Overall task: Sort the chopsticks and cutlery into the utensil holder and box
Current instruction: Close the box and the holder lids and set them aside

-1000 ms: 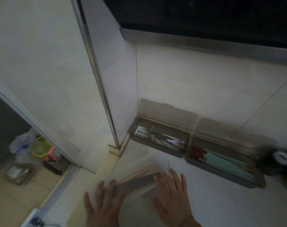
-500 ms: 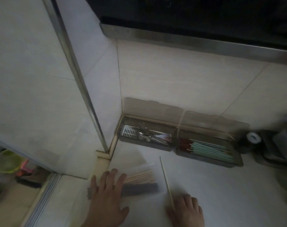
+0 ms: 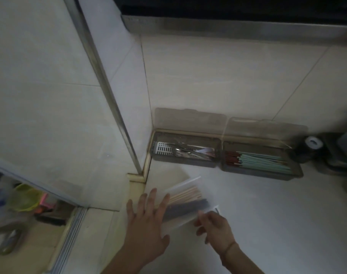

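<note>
A clear plastic box (image 3: 188, 218) lies on the white counter, holding pale wooden chopsticks (image 3: 185, 195) and dark grey chopsticks (image 3: 185, 209). My left hand (image 3: 147, 220) rests flat on the box's left end with fingers spread. My right hand (image 3: 214, 227) is at the box's right end with fingers curled. It appears to pinch a thin chopstick (image 3: 216, 210), of which only a short tip shows. Against the back wall stand two open holders: the left utensil holder (image 3: 185, 163) contains metal cutlery, and the right holder (image 3: 261, 173) contains green and red chopsticks.
A metal-edged wall corner (image 3: 117, 107) juts out left of the holders. A dark round object with a white top (image 3: 312, 143) and other dark items sit at the far right. Down on the floor at left are a green bowl (image 3: 25, 196) and clutter.
My right hand has come forward and left from the counter to the box's right end. The long chopstick it held upright is now mostly out of sight. My left hand stays on the box.
</note>
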`<state>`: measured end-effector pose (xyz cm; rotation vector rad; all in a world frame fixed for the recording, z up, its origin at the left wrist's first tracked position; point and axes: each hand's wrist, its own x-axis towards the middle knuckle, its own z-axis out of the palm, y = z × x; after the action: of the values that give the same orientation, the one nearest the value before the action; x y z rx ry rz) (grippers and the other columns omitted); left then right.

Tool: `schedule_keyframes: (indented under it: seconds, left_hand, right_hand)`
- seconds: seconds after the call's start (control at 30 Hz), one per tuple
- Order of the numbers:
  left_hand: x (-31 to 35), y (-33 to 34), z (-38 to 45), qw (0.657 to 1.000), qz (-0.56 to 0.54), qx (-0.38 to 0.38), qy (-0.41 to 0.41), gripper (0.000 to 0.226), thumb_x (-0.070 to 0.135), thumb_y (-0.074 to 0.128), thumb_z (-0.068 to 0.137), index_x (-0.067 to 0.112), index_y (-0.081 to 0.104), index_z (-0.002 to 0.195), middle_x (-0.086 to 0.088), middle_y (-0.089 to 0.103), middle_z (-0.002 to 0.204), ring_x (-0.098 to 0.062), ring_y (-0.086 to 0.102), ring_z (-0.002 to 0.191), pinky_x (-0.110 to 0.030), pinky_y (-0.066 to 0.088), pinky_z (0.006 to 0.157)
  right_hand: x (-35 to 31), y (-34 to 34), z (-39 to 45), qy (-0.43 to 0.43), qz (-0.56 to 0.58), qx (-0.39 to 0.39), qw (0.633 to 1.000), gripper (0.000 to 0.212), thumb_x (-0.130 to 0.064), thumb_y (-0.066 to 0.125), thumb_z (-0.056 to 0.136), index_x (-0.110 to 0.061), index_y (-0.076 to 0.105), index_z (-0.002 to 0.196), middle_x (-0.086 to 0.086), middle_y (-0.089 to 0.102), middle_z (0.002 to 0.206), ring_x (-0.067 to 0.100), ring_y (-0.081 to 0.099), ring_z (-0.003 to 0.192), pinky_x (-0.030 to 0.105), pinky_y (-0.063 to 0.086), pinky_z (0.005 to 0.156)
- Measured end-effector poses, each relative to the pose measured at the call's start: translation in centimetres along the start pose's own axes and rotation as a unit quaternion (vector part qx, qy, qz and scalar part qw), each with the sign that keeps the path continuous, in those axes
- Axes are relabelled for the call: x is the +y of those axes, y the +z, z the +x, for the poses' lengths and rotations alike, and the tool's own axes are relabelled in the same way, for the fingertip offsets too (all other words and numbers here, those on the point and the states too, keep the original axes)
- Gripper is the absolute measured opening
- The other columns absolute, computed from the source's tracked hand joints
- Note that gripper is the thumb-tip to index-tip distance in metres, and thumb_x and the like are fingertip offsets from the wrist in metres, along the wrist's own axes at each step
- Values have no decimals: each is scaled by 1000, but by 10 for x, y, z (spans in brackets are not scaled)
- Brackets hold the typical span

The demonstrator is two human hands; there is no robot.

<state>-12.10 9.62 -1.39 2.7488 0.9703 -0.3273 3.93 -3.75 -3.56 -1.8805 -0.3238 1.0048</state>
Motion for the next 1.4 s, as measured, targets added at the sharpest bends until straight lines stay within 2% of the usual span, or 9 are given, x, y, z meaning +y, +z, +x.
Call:
schedule_keyframes:
  seconds: [0.17,0.3,0.5,0.63,0.8,1.03,1.13,1.23,1.4]
  left_hand:
    - [-3,1,-1,1000,9,-14,2,122,51,71,34,27,34,148,-12,39,146,-38,46,121,-66,35,93]
    - [0,-1,1,999,28,-34,-14,132,38,73,23,27,31,148,-15,38,144,-41,47,118,-68,37,89]
    - [5,-16,3,996,46,-70,-17,123,19,66,70,35,-31,143,-6,-31,152,-37,-10,141,-61,-3,111]
    - [4,-26,2,993,44,-112,-16,123,11,63,69,34,-33,143,-5,-35,151,-37,-16,142,-61,-7,112]
    - [2,-35,3,987,26,-159,-3,128,20,69,67,37,-33,143,-2,-32,152,-36,-17,142,-59,-6,113]
    - [-21,-70,18,963,-146,-223,41,123,26,78,71,44,-16,149,13,-5,159,-17,11,143,-38,26,112]
    - [-47,-86,17,867,-430,-253,-4,99,7,71,72,49,20,147,14,24,154,-5,24,137,-21,39,98]
    - [-69,-91,18,773,-598,-197,-81,73,12,69,63,43,55,129,2,50,143,-17,52,125,-39,43,103]
    - [-91,-72,16,658,-724,-190,-79,91,35,77,53,20,48,138,-15,58,134,-37,56,123,-56,36,106]
  right_hand:
    - [1,7,-1,66,157,20,985,28,-25,65,88,-11,58,65,9,56,59,23,54,53,23,32,44]
    - [-1,7,-2,44,127,38,990,28,-27,70,84,-9,58,67,7,47,52,21,51,51,25,33,47]
    - [0,0,-5,-51,5,41,998,37,-28,73,80,-1,54,63,6,57,54,12,50,52,22,44,57]
    - [17,4,2,-79,18,18,997,25,-13,73,65,2,56,76,3,64,67,11,57,61,27,48,63]
    - [18,10,7,-69,31,24,997,23,-20,73,77,-11,52,81,1,62,75,15,58,70,33,49,70]
    - [2,11,16,-88,49,18,995,21,-20,71,84,-7,55,78,-1,60,75,8,56,68,21,45,65]
    - [5,-2,20,-64,25,60,996,25,-36,62,89,-19,60,71,0,63,72,20,60,70,30,50,67]
    - [15,-29,21,-63,-232,148,959,19,-45,52,90,-28,57,93,-1,64,94,24,58,89,32,48,72]
    - [24,-39,22,-137,-558,88,814,48,-36,38,94,-29,28,141,-3,57,121,23,57,104,34,46,76]
